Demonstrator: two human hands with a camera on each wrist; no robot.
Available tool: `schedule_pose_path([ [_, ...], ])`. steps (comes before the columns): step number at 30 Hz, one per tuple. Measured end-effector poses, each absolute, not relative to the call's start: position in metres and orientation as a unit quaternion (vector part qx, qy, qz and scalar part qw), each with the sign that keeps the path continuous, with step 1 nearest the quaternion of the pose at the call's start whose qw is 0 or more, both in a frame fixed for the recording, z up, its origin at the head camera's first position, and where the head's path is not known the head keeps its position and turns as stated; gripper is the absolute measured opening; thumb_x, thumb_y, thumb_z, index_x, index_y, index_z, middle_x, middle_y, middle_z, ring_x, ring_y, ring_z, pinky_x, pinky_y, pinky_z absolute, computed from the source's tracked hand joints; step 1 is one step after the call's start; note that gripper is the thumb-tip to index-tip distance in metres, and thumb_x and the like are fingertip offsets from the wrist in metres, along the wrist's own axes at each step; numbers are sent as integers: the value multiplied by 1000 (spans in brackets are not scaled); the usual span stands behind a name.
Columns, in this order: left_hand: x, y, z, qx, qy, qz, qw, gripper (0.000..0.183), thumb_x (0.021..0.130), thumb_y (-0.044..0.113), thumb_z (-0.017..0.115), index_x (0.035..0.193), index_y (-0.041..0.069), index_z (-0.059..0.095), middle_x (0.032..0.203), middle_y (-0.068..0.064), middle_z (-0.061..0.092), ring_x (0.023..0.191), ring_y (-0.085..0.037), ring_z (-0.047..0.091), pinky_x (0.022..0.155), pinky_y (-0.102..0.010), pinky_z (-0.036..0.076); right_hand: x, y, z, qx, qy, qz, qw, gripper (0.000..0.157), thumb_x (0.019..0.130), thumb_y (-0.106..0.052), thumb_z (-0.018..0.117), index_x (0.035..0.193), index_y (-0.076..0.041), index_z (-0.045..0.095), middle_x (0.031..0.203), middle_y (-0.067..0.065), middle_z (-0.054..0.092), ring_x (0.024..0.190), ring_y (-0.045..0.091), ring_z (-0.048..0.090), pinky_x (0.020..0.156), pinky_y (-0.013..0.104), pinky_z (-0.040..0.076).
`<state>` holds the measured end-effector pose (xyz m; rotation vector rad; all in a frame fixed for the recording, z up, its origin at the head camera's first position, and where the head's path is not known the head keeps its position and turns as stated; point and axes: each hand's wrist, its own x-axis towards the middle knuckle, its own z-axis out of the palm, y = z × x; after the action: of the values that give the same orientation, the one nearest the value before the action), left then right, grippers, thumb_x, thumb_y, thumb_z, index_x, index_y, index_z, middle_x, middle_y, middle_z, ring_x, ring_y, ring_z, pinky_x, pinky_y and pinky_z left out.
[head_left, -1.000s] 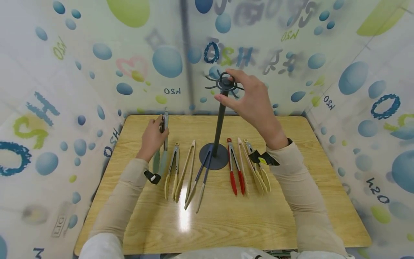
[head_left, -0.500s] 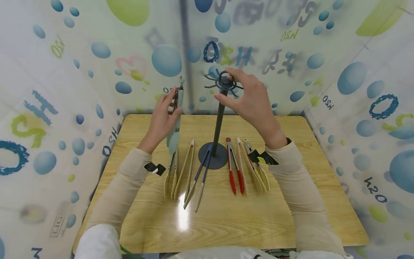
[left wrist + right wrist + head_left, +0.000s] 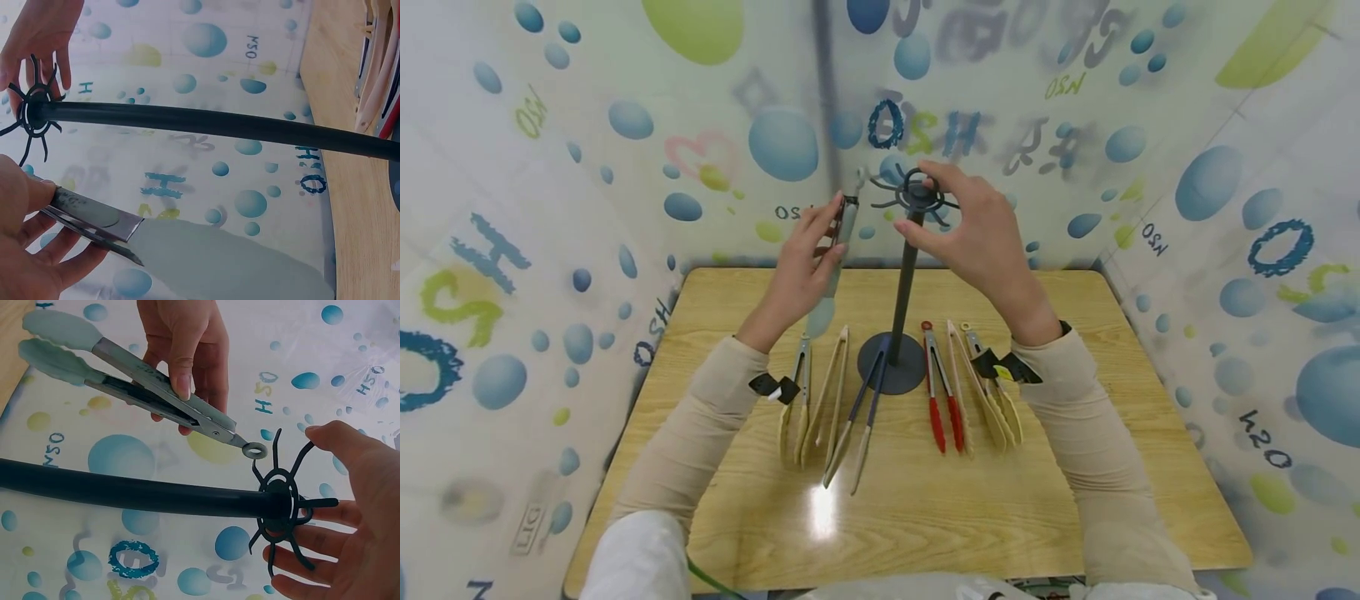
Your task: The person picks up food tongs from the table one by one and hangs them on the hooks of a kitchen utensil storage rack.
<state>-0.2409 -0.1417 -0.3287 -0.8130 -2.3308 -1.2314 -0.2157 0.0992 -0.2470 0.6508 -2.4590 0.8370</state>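
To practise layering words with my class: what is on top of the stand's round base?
The black pole rises from the round base; the blue-handled tongs overlap its near edge. What they cover there cannot be seen.

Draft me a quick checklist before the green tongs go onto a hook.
1. Left hand grips the green tongs: ok.
2. Base of the stand resting on the table: ok.
3. Right hand around the stand's top: ok.
4. Hooks bare of tongs: ok.
5. Ring threaded over a hook: not ok, only close to one.
6. Ring touching that hook's tip: cannot tell.
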Motion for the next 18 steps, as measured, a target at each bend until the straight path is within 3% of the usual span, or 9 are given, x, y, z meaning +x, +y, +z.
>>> schedule_pose_path([
  [5,-242,-138,-329,-294,-823,-450,183,60,97,13,47,150,26,24,134,-14,42,112,-26,51,91,-41,52,-216,99,-247,237,-891,309,233,65,81,-52,66,138,-27,47,120,2,64,111,20,59,99,41,44],
  [12,-244,-134,-330,-308,-810,-470,170,60,96,5,49,150,19,26,133,-16,41,109,-26,50,90,-43,53,-217,99,-250,239,-887,312,244,64,81,-51,68,137,-26,49,119,3,66,113,23,58,98,41,45],
  [18,-244,-131,-331,-313,-808,-471,166,60,96,6,48,150,21,26,131,-17,42,110,-26,50,91,-42,53,-217,100,-251,240,-886,310,248,65,80,-51,68,137,-26,50,118,3,66,112,23,58,97,41,45],
])
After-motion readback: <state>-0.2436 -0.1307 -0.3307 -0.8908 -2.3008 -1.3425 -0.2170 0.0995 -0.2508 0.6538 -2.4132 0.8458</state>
